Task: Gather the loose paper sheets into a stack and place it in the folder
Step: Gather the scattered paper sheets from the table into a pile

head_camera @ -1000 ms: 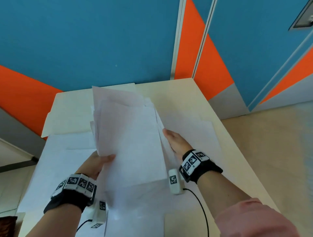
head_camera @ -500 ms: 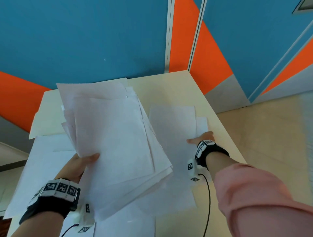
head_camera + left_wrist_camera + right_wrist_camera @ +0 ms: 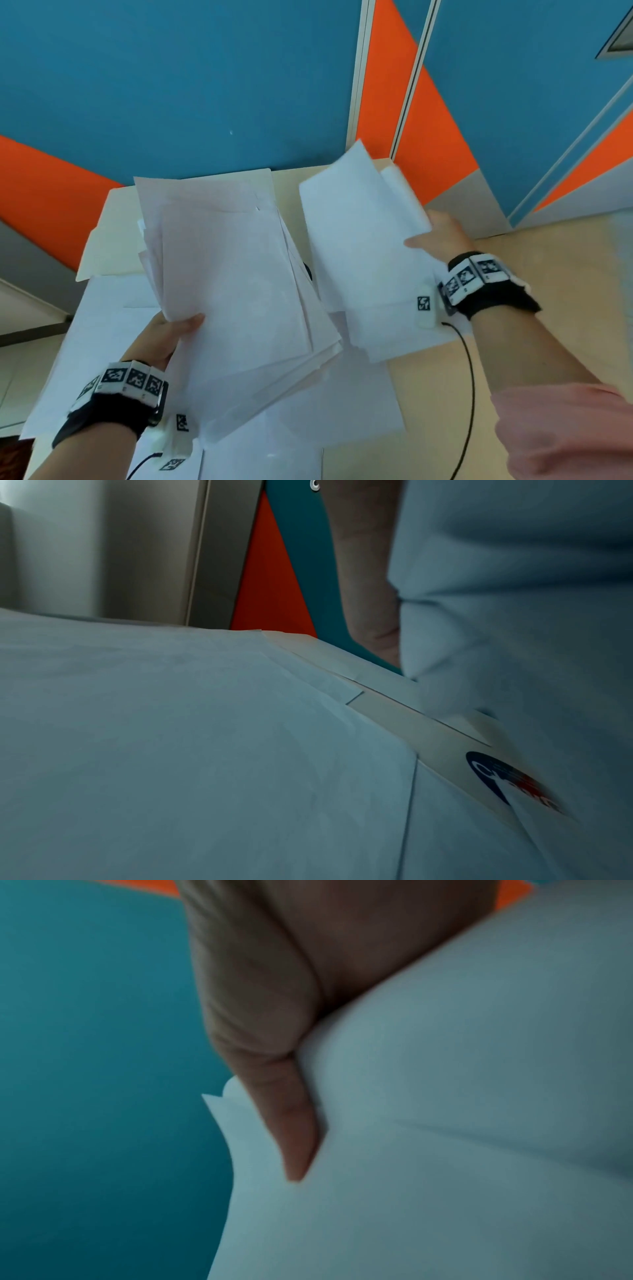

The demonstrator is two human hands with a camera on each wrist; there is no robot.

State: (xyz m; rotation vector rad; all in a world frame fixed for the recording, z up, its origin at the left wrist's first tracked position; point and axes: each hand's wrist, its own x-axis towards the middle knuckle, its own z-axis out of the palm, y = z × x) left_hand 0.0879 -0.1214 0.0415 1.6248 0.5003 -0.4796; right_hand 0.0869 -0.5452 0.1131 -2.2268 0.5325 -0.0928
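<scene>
My left hand (image 3: 164, 337) grips a loose, fanned stack of white paper sheets (image 3: 233, 287) by its lower left edge and holds it tilted above the table. My right hand (image 3: 436, 236) pinches a couple of white sheets (image 3: 363, 233) at their right edge, thumb on top, and has them lifted off the table beside the stack. In the right wrist view my thumb (image 3: 291, 1123) presses on that paper (image 3: 445, 1150). A cream folder (image 3: 109, 246) lies at the table's far left, partly hidden by the stack. More sheets (image 3: 99, 329) lie flat on the table.
The beige table (image 3: 424, 394) ends close on the right, with floor (image 3: 565, 291) beyond it. A blue and orange wall (image 3: 205, 85) stands behind the table's far edge. A round sticker (image 3: 507, 780) shows on the tabletop in the left wrist view.
My right hand, which lay on sheets at the table's right, has picked them up and raised them. The left hand keeps hold of the stack.
</scene>
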